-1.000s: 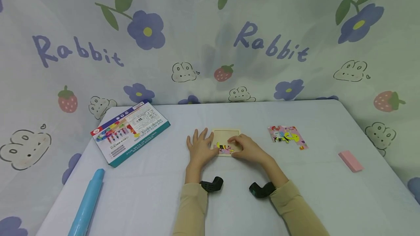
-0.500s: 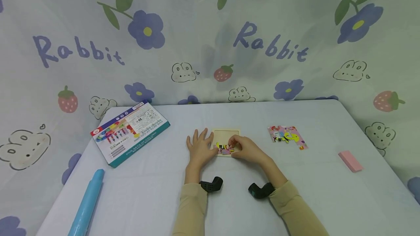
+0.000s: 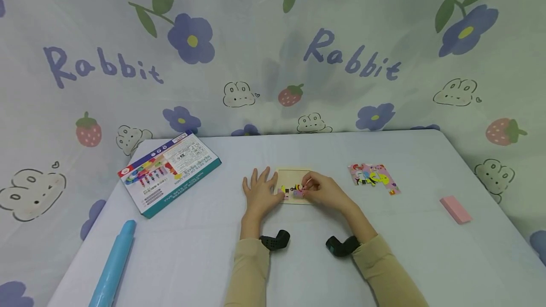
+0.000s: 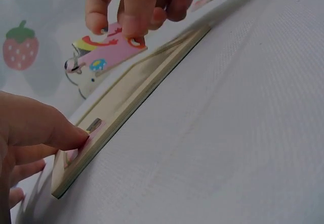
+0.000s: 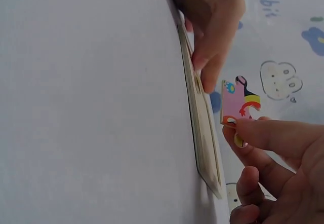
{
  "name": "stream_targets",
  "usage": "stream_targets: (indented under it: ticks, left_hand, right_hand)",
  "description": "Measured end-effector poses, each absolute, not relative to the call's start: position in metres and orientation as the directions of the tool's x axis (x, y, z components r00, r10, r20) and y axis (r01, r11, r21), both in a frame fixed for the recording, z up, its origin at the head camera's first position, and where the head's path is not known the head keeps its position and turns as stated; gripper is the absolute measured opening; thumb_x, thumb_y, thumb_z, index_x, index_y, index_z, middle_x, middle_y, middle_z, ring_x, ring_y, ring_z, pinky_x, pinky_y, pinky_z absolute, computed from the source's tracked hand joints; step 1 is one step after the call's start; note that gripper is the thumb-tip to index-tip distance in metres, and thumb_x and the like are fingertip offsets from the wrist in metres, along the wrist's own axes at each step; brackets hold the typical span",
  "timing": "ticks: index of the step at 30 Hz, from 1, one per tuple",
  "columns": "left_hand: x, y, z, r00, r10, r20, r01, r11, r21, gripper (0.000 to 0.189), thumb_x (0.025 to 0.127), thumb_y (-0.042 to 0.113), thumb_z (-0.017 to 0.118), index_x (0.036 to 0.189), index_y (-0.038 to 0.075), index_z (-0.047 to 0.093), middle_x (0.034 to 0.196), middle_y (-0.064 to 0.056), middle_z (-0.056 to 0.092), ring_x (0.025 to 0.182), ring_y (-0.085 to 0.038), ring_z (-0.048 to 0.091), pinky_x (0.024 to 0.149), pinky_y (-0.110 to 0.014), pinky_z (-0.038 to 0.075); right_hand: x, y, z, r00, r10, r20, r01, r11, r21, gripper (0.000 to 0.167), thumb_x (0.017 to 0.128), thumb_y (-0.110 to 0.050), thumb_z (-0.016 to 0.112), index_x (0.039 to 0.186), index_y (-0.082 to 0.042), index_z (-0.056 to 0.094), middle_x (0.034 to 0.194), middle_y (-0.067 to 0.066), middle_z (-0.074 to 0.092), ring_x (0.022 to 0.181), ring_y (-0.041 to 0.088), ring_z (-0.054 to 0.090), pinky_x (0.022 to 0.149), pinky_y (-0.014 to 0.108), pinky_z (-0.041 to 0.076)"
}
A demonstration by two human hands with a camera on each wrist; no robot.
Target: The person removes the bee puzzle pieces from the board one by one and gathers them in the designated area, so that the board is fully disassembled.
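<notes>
A shallow wooden puzzle tray (image 3: 294, 176) lies on the table between the two hands. My left hand (image 3: 259, 197) rests at its left side, fingers spread. The left thumb presses a small pink puzzle piece (image 4: 92, 136) in the tray's near left corner and partly covers it. Between thumb and fingers my right hand (image 3: 326, 194) pinches another puzzle piece (image 5: 238, 100), pink with yellow, black and blue printing. Both wrist views show that piece held up above the tray, apart from it, near the tray's right half.
Several joined puzzle pieces (image 3: 373, 176) lie right of the tray. A pink block (image 3: 456, 210) sits farther right. At the left are a printed box (image 3: 169, 173) and a light blue tube-like object (image 3: 113, 264). A patterned curtain (image 3: 264, 51) hangs behind the table.
The pinched puzzle piece has shifted right, away from the piece under the left thumb, along with my right hand. My left hand has stayed in place.
</notes>
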State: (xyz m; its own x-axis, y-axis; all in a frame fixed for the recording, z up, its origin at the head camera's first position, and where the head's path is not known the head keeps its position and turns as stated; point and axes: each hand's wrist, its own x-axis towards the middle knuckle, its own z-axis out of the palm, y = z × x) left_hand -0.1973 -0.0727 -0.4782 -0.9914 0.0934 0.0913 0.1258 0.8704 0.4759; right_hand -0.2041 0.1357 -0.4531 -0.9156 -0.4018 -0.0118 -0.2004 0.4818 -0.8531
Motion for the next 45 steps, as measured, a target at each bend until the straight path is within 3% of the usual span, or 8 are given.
stream_targets:
  ticks: [16, 29, 39, 45]
  left_hand:
    - [-0.197, -0.072, -0.478, -0.991, 0.099, 0.088, 0.128, 0.872, 0.472, 0.062, 0.072, 0.031, 0.060, 0.131, 0.013, 0.054, 0.145, -0.010, 0.037, 0.137, -0.039, 0.016, 0.105, -0.063, 0.003]
    - [-0.198, -0.071, -0.479, -0.992, 0.090, 0.083, 0.119, 0.876, 0.468, 0.062, 0.073, 0.031, 0.059, 0.132, 0.013, 0.053, 0.145, -0.009, 0.037, 0.138, -0.038, 0.016, 0.105, -0.062, 0.003]
    - [-0.198, -0.071, -0.479, -0.992, 0.096, 0.082, 0.124, 0.877, 0.464, 0.061, 0.074, 0.031, 0.059, 0.132, 0.014, 0.053, 0.146, -0.009, 0.036, 0.138, -0.038, 0.015, 0.105, -0.062, 0.002]
    - [-0.198, -0.072, -0.479, -0.992, 0.097, 0.080, 0.124, 0.877, 0.465, 0.061, 0.074, 0.031, 0.060, 0.132, 0.014, 0.053, 0.145, -0.009, 0.036, 0.138, -0.039, 0.016, 0.105, -0.062, 0.003]
  right_hand:
    - [-0.215, 0.203, -0.432, -0.969, -0.212, -0.129, 0.010, 0.486, -0.874, 0.024, 0.085, -0.007, 0.062, 0.107, -0.001, 0.055, 0.095, 0.012, 0.056, 0.086, 0.023, 0.052, 0.071, 0.032, 0.043]
    - [-0.211, 0.246, -0.425, -0.969, -0.201, -0.147, 0.046, 0.437, -0.898, 0.029, 0.087, -0.004, 0.059, 0.113, 0.007, 0.052, 0.102, 0.018, 0.053, 0.082, 0.013, 0.056, 0.075, 0.029, 0.052]
    - [-0.203, 0.280, -0.421, -0.977, -0.032, -0.211, 0.167, 0.500, -0.850, 0.033, 0.092, -0.015, 0.054, 0.121, 0.001, 0.051, 0.102, 0.007, 0.054, 0.083, 0.011, 0.055, 0.069, 0.028, 0.047]
    - [-0.198, 0.293, -0.421, -0.962, -0.002, -0.274, 0.235, 0.508, -0.829, 0.040, 0.090, -0.010, 0.055, 0.125, 0.009, 0.048, 0.094, 0.007, 0.053, 0.073, 0.006, 0.054, 0.065, 0.023, 0.049]
